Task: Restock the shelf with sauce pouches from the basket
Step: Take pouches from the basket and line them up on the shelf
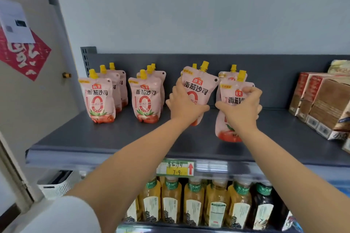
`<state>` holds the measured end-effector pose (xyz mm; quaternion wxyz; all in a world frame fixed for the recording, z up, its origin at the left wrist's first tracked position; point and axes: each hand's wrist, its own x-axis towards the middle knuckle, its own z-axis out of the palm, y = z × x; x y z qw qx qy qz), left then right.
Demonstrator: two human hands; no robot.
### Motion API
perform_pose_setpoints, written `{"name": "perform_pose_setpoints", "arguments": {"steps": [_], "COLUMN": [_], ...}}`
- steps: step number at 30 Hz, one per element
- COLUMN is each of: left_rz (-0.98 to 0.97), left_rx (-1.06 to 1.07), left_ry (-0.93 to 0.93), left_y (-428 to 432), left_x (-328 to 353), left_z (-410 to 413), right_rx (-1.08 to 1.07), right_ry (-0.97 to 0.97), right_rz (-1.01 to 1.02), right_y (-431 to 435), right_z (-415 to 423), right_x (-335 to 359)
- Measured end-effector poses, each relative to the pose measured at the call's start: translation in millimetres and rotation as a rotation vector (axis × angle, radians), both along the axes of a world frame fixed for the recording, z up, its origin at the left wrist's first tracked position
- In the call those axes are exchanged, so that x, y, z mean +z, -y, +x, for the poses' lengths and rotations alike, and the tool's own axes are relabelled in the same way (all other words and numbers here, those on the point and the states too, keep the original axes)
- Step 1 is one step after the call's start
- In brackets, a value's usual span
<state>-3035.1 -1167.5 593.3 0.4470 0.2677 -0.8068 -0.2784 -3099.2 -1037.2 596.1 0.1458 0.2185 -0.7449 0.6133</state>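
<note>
A: Which hand has what, from where you stand?

B: Centre of the frame, the left hand (184, 104) grips one sauce pouch (200, 85) by its lower left side, fingers curled round the soft pink film. Just right of it, the right hand (241, 109) closes over the front of a second pouch (230, 96), fingers bent across the printing.

A: Are they down on the shelf?

B: Both are over the dark grey shelf (94, 138), a flat matt deck with a raised back panel. The hands and forearms hide the bases, so I cannot tell whether they touch.

A: What do the packs look like?

B: Glossy, rounded at the bottom, with a stubby yellow screw cap at the top and red tomatoes printed low. Two filled rows stand at centre left: the far-left row (98, 98) and a second row (145, 100), each running front to back. Another yellow cap shows behind each held pack.

A: And around them?

B: At the right edge, brown cardboard boxes (322, 100) stand side by side on the same deck. A green and yellow price tag (175, 168) sits on the front rail. Below it, clear bottles (193, 204) of amber liquid with green neck labels line the lower tier. A white slotted basket (55, 185) shows at lower left, partly behind the rail. At upper left, a red paper diamond (20, 53) hangs on the wall with a white sheet (15, 22) over it.
</note>
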Motion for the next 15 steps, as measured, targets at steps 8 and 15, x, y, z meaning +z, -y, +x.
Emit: {"name": "perform_pose_setpoints", "arguments": {"steps": [8,15], "left_rz": [0.147,0.167], "left_rx": [0.068,0.095], "left_ry": [0.043,0.011], "left_y": [27,36], "left_x": [-8,-25], "left_z": [-56,-80], "right_rx": [-0.027,-0.022], "right_ry": [-0.031,-0.046], "right_rz": [0.032,0.017], "right_y": [7,14], "right_z": [-20,-28], "right_x": [-15,-19]}}
